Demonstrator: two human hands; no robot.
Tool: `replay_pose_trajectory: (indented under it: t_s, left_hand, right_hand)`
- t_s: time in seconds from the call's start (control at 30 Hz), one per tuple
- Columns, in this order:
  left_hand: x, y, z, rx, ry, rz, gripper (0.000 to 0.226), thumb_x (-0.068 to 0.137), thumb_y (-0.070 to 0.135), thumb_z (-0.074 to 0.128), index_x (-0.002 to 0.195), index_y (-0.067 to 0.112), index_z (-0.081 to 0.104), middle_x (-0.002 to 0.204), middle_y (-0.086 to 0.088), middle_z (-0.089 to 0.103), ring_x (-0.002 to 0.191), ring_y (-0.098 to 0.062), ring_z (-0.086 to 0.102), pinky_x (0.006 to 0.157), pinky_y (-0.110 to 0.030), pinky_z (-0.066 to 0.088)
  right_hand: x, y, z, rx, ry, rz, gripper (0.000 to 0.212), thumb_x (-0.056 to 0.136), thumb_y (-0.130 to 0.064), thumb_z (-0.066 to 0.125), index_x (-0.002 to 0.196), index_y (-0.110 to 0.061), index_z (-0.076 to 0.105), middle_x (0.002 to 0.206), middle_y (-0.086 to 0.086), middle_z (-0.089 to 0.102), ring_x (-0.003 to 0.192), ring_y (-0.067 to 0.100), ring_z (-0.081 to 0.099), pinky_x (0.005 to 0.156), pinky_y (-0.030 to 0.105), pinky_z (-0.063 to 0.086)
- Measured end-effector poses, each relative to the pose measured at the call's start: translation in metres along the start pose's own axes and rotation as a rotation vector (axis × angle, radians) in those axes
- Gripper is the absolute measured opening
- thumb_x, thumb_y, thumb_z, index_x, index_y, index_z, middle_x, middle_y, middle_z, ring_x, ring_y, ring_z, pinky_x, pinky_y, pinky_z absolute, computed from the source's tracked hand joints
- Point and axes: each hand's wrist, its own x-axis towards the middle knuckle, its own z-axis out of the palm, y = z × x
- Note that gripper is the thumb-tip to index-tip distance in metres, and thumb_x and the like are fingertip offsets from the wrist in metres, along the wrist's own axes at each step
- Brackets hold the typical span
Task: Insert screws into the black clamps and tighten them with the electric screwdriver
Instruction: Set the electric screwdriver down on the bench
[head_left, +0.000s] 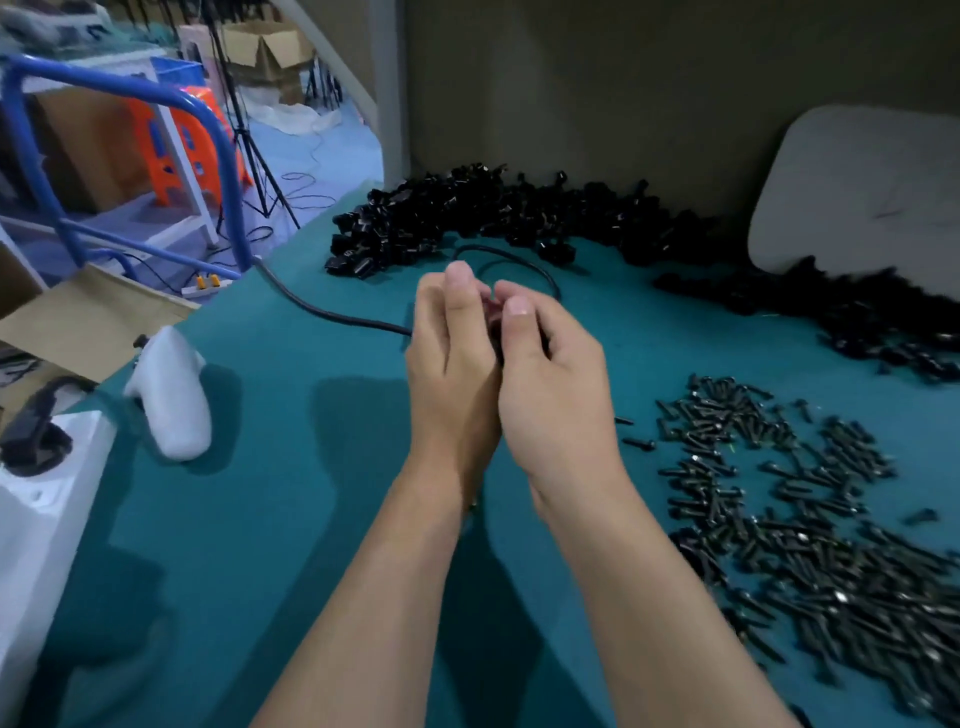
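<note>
Left hand (452, 358) and right hand (553, 379) are closing together, pinching a small black part (494, 325). Screws (779, 519) are lying heaped at 4 o'clock, clamps (467, 218) at 12; most work is seemingly remaining.

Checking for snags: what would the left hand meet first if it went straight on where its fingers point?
Likely the black cable loop just beyond the left hand, then the clamp pile; depth is unclear.
</note>
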Motion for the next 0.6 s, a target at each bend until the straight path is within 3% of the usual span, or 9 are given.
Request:
replay_pose_trajectory:
  t_s: [0.1, 0.17, 0.23, 0.33, 0.4, 0.53, 0.6]
  left_hand:
    - [-0.023, 0.020, 0.019, -0.008, -0.116, 0.093, 0.009, 0.096, 0.025, 0.049, 0.090, 0.020, 0.050, 0.072, 0.022, 0.060, 0.069, 0.004, 0.056, 0.070, -0.018, 0.046]
    - [-0.044, 0.037, 0.039, -0.026, -0.285, 0.099, 0.005, 0.091, 0.013, 0.048, 0.094, 0.017, 0.050, 0.079, 0.020, 0.057, 0.071, 0.011, 0.056, 0.065, -0.007, 0.042]
    - [-0.070, 0.048, 0.066, 0.017, -0.478, 0.088, 0.013, 0.086, 0.013, 0.050, 0.097, 0.020, 0.049, 0.092, 0.009, 0.053, 0.079, 0.010, 0.056, 0.071, -0.008, 0.043]
    - [-0.113, 0.055, 0.116, 0.112, -0.718, 0.047, 0.024, 0.081, 0.023, 0.056, 0.102, 0.030, 0.047, 0.103, 0.006, 0.051, 0.089, -0.002, 0.051, 0.082, -0.014, 0.043]
    - [-0.147, 0.055, 0.148, 0.153, -0.887, 0.027, 0.022, 0.090, 0.026, 0.063, 0.107, 0.028, 0.049, 0.106, 0.005, 0.055, 0.095, -0.006, 0.054, 0.087, -0.016, 0.043]
    - [-0.216, 0.048, 0.209, 0.141, -1.082, 0.022, 0.016, 0.099, 0.023, 0.068, 0.111, 0.026, 0.057, 0.112, 0.004, 0.065, 0.105, -0.010, 0.063, 0.095, -0.023, 0.048]
    - [-0.245, 0.043, 0.235, 0.119, -1.114, 0.007, 0.016, 0.098, 0.020, 0.069, 0.110, 0.025, 0.060, 0.113, 0.007, 0.067, 0.106, -0.011, 0.065, 0.099, -0.032, 0.050]
  right_hand:
    - [-0.018, -0.007, -0.041, 0.049, 0.045, 0.035, 0.029, 0.109, -0.032, 0.045, 0.101, -0.026, 0.072, 0.100, -0.005, 0.076, 0.099, 0.013, 0.070, 0.095, 0.042, 0.057]
    - [-0.031, -0.012, -0.077, 0.075, 0.124, 0.048, 0.030, 0.108, -0.038, 0.047, 0.101, -0.025, 0.074, 0.097, -0.003, 0.076, 0.094, 0.017, 0.070, 0.087, 0.039, 0.059]
    - [-0.045, -0.010, -0.119, 0.110, 0.246, 0.091, 0.032, 0.106, -0.043, 0.049, 0.101, -0.025, 0.075, 0.097, -0.004, 0.077, 0.095, 0.015, 0.071, 0.084, 0.036, 0.058]
    - [-0.070, -0.006, -0.190, 0.240, 0.423, 0.112, 0.030, 0.104, -0.039, 0.055, 0.098, -0.019, 0.076, 0.099, 0.000, 0.079, 0.101, 0.019, 0.073, 0.095, 0.042, 0.058]
    - [-0.089, 0.000, -0.238, 0.248, 0.555, 0.092, 0.027, 0.105, -0.031, 0.056, 0.096, -0.015, 0.075, 0.094, 0.002, 0.078, 0.090, 0.015, 0.072, 0.086, 0.034, 0.059]
    - [-0.133, 0.014, -0.328, 0.097, 0.728, 0.066, 0.020, 0.104, -0.015, 0.055, 0.114, -0.012, 0.073, 0.109, 0.008, 0.077, 0.106, 0.027, 0.072, 0.094, 0.043, 0.058]
    - [-0.151, 0.018, -0.364, -0.069, 0.835, 0.053, 0.022, 0.099, -0.014, 0.059, 0.114, -0.021, 0.072, 0.104, 0.000, 0.077, 0.100, 0.022, 0.073, 0.092, 0.043, 0.059]
